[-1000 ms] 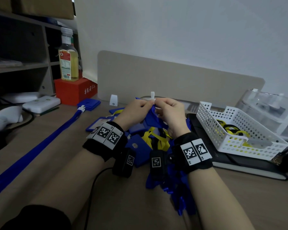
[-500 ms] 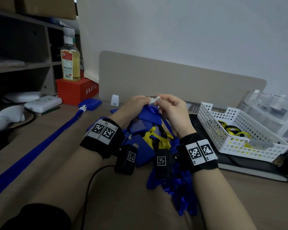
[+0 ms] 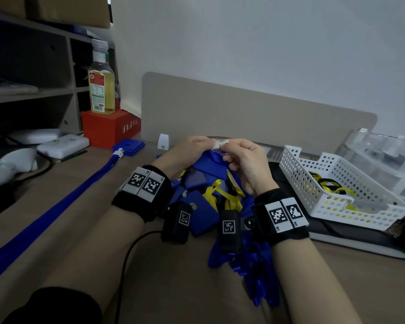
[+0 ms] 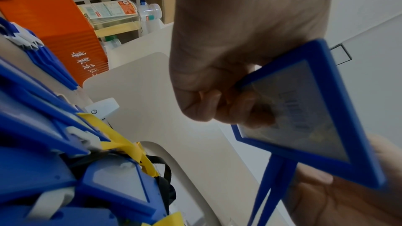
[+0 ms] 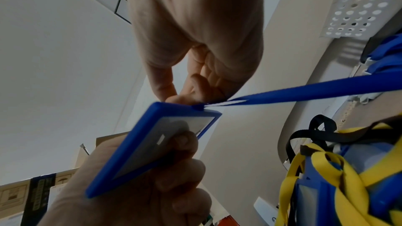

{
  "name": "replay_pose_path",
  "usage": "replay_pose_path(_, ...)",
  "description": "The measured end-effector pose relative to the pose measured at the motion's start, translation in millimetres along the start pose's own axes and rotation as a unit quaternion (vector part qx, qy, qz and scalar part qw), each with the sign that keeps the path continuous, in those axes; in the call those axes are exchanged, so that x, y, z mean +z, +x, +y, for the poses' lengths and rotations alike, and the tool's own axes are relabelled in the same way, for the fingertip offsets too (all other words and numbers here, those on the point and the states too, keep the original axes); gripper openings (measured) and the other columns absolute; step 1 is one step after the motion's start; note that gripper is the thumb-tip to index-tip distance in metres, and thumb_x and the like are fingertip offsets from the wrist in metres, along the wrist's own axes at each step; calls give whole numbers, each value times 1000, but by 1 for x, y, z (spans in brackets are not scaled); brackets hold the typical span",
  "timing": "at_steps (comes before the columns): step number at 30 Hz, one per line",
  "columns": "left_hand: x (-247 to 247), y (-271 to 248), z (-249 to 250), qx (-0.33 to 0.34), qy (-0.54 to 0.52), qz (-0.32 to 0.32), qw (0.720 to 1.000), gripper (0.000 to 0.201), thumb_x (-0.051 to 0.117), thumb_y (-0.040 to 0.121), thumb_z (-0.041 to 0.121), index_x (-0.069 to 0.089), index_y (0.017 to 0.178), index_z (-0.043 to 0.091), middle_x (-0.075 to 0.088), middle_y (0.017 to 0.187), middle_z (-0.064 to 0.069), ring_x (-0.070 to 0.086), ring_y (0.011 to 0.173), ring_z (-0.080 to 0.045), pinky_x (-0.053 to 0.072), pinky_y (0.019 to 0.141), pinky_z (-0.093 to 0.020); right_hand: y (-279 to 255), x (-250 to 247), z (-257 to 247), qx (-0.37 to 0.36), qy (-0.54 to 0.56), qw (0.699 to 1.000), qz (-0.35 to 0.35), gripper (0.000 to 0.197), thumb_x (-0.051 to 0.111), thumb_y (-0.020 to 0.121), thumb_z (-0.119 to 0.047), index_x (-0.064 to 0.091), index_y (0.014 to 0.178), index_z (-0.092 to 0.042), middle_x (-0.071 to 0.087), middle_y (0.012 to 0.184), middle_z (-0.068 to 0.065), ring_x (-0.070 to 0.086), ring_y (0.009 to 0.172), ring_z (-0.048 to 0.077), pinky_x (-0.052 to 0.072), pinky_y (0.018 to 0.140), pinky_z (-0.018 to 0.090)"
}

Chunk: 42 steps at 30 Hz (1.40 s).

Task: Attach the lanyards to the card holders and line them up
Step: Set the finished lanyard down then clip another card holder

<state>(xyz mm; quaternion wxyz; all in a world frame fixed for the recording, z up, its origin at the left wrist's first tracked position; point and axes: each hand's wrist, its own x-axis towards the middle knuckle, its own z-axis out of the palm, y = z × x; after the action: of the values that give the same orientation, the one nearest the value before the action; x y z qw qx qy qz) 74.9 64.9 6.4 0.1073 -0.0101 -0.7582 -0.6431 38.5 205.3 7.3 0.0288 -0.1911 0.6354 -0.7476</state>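
Observation:
A blue card holder with a clear window is held up over the desk between both hands. My left hand grips the holder by its edge, fingers curled behind it. At the holder's top edge, my right hand pinches the white clip of a blue lanyard. The blue lanyard strap runs from there down to the right; it also shows as two bands below the holder. Whether the clip is locked into the slot is hidden by the fingers.
Under the hands lies a pile of blue holders and yellow lanyards. More blue straps trail toward me. A blue lanyard lies stretched along the left, ending at a stack of holders. A white basket stands at the right.
The white clip stood upright above the fingertips a second ago; now it lies low between them at the holder's top. Both hands stay together over the pile.

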Motion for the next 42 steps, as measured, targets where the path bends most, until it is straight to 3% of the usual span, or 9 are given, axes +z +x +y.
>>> replay_pose_path(16, -2, -1, -3, -17, 65, -35, 997, 26, 46, 99, 35, 61, 92, 16, 56, 87, -13, 51, 79, -25, 38, 67, -33, -6, 3, -3, -28, -49, 997, 46, 14, 62, 82, -1, 64, 68, -5, 61, 58, 3, 32, 37, 7, 24, 36, 17)
replay_pose_path(21, -5, -3, 0, 14, 116, -17, 993, 23, 47, 99, 22, 68, 107, 20, 65, 78, 9, 60, 71, -5, 46, 59, -18, -5, 0, -5, -36, -101, 993, 46, 11, 62, 81, -2, 64, 71, 0, 55, 53, -1, 39, 45, 8, 29, 39, 15)
replay_pose_path(24, -11, -5, -1, 49, 212, 10, 976, 49, 47, 98, 21, 35, 146, 27, 55, 132, -3, 60, 106, -17, 51, 90, -37, -3, -5, -7, -55, -125, 989, 55, 12, 63, 81, -2, 61, 70, -1, 50, 54, -1, 38, 39, 1, 29, 38, 12)
replay_pose_path(26, -14, -9, 1, 71, 262, 30, 962, 71, 50, 97, 23, 6, 152, 35, 39, 148, -14, 64, 84, -15, 54, 78, -37, -2, -9, -8, -59, -130, 988, 54, 17, 62, 82, -2, 56, 66, -6, 48, 56, 0, 37, 36, -2, 29, 38, 12)
replay_pose_path(28, -15, -12, 5, 86, 303, 51, 948, 87, 53, 96, 20, -13, 150, 37, 31, 153, -16, 62, 64, -10, 51, 59, -28, -2, -12, -8, -59, -136, 988, 52, 20, 61, 83, -2, 54, 66, -8, 47, 57, 0, 36, 35, -2, 29, 37, 12)
replay_pose_path(31, -16, -12, 5, 107, 311, 65, 942, 103, 58, 93, 16, -27, 145, 40, 38, 150, -11, 67, 87, -29, 56, 79, -41, -2, -10, -8, -64, -148, 986, 43, 22, 61, 84, -3, 52, 65, -10, 46, 57, -1, 37, 36, -2, 30, 38, 12)
replay_pose_path(34, -18, -7, 1, 107, 298, 63, 947, 111, 62, 89, 14, -33, 138, 46, 62, 113, -13, 68, 87, -34, 55, 79, -52, -2, -9, -8, -70, -145, 986, 38, 25, 60, 83, -3, 51, 63, -12, 45, 56, -3, 36, 38, -1, 30, 39, 13)
replay_pose_path(38, -16, -7, 6, 109, 367, 41, 923, 81, 63, 91, 21, 9, 151, 25, 58, 122, -8, 62, 101, -24, 53, 86, -44, -1, -8, -8, -74, -147, 986, 36, 26, 60, 83, -4, 51, 61, -14, 46, 54, -6, 39, 40, -1, 32, 41, 14)
replay_pose_path(42, -14, -5, 5, 150, 434, 38, 887, 27, 59, 92, 28, 52, 117, 19, 64, 105, 0, 60, 93, -19, 50, 75, -36, -1, -7, -8, -74, -140, 987, 32, 26, 60, 84, -5, 52, 62, -15, 48, 52, -8, 41, 39, -2, 34, 42, 15)
